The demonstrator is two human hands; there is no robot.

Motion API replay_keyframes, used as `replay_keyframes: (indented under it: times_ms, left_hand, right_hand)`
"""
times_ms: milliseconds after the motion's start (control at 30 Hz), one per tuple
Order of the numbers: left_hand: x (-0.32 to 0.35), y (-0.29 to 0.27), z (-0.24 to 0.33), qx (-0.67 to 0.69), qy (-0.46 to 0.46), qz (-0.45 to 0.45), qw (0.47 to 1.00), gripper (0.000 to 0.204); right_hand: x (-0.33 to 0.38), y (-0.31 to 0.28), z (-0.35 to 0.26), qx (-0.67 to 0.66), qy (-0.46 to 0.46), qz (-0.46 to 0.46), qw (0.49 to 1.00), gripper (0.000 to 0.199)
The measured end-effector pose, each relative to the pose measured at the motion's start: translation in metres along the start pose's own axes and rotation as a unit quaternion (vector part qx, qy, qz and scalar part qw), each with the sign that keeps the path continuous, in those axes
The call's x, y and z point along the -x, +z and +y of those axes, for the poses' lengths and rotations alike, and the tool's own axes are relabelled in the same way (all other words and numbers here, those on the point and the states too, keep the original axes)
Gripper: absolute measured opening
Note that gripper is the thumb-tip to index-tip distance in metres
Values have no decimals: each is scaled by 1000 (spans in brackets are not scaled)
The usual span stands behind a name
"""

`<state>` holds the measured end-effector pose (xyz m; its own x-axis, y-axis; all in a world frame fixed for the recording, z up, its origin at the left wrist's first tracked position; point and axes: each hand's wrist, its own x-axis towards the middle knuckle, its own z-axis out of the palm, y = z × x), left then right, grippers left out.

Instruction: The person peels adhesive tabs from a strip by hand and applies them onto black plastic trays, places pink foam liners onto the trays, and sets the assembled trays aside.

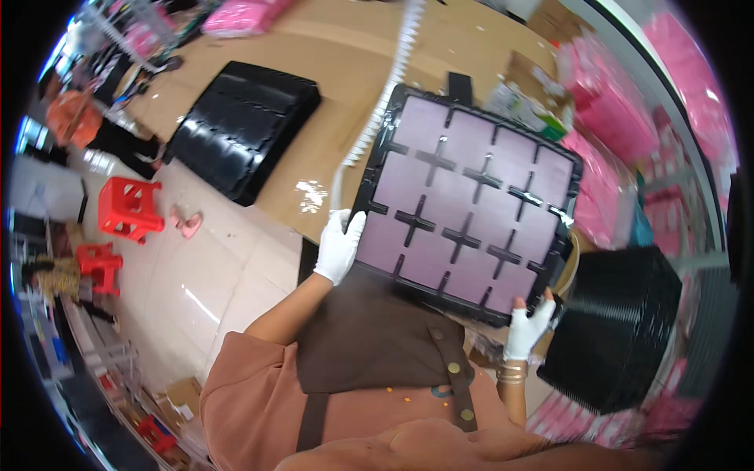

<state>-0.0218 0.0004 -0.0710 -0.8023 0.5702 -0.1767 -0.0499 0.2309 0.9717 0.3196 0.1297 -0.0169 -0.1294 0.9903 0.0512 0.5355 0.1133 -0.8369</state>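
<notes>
In front of me is a black plastic tray (437, 158) with thin cross-shaped dividers between several flat, pinkish-purple square sections (408, 191). It is held tilted, and its far side reaches over the cardboard-covered table. My left hand (339, 248), in a white glove, is closed on the tray's left edge. At the near right corner my right hand (529, 328) grips the rim; its white glove leaves the fingertips bare. A white ribbed strip (382, 104) runs across the table to just above my left hand, and its lower end is partly hidden.
A stack of black trays (242, 125) lies at the table's (345, 47) left edge. Another black stack (620, 330) stands right of me. Pink wrapped bundles (605, 94) and an opened carton (530, 86) crowd the right side. Red stools (129, 208) and a person (75, 118) are at left.
</notes>
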Motion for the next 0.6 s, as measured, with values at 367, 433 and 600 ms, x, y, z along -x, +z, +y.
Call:
replay_keyframes:
  times_ms: [367, 433, 600]
  left_hand:
    - [25, -232, 183, -25, 349, 413, 841, 26]
    - [-11, -223, 172, -215, 391, 384, 809, 25]
    - [-108, -205, 96, -577, 432, 277, 636, 13]
  right_hand:
    - [-38, 43, -67, -140, -148, -140, 969, 55]
    - [-31, 60, -67, -150, -109, -177, 967, 36]
    - [-25, 76, -78, -77, -205, -237, 947, 30]
